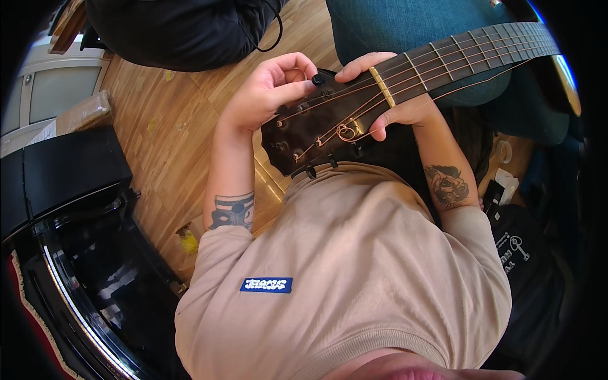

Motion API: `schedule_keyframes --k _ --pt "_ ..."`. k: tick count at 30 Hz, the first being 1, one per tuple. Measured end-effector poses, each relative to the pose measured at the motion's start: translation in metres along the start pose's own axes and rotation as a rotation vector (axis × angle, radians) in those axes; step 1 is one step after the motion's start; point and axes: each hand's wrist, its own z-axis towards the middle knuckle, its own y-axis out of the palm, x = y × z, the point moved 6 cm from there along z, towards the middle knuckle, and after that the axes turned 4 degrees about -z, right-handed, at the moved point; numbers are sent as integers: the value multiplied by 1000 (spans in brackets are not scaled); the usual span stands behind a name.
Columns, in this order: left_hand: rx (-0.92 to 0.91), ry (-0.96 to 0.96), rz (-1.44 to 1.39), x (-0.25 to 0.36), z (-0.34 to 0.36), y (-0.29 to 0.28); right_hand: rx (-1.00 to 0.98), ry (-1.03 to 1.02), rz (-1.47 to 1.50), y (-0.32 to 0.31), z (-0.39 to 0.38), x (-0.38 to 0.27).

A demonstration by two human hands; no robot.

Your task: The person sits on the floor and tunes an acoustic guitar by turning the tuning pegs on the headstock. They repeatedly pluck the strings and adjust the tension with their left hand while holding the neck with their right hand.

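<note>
A dark guitar headstock point(297, 136) with copper-coloured strings lies across in front of my chest, its fretted neck point(468, 54) running off to the upper right. My left hand point(272, 88) pinches a black tuning peg point(318, 80) on the far edge between thumb and finger. Near the brass-coloured nut point(382, 87), my right hand point(405, 111) wraps round the neck from beneath, with digits showing on both sides. Beside it a curled string end point(348, 131) sits on the headstock. One string point(465, 90) bows loosely away from the neck. More black pegs point(332, 161) stick out along the near edge.
Wooden flooring point(158, 120) spreads out to the left. A glossy black piece of furniture point(69, 171) stands there, with a wrapped parcel point(85, 116) behind it. At the top is a black bulky bag-like thing point(177, 31); blue-green fabric point(411, 35) lies beneath the neck.
</note>
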Motion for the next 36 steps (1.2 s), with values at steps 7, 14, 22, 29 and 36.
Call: schedule_keyframes --k 7,14,22,29,36 --pt "6 -10 72 -1 -15 -15 -13 -5 50 2 2 -1" --pt "-26 -117 167 -15 6 -2 -98 -56 -2 2 1 -2" --pt "-40 56 44 11 -9 -11 28 -25 15 1 2 -1" --pt "-2 -156 126 -8 4 -12 -38 -60 -46 0 2 0" --pt "-60 0 91 12 -11 -9 38 5 44 1 2 -1"
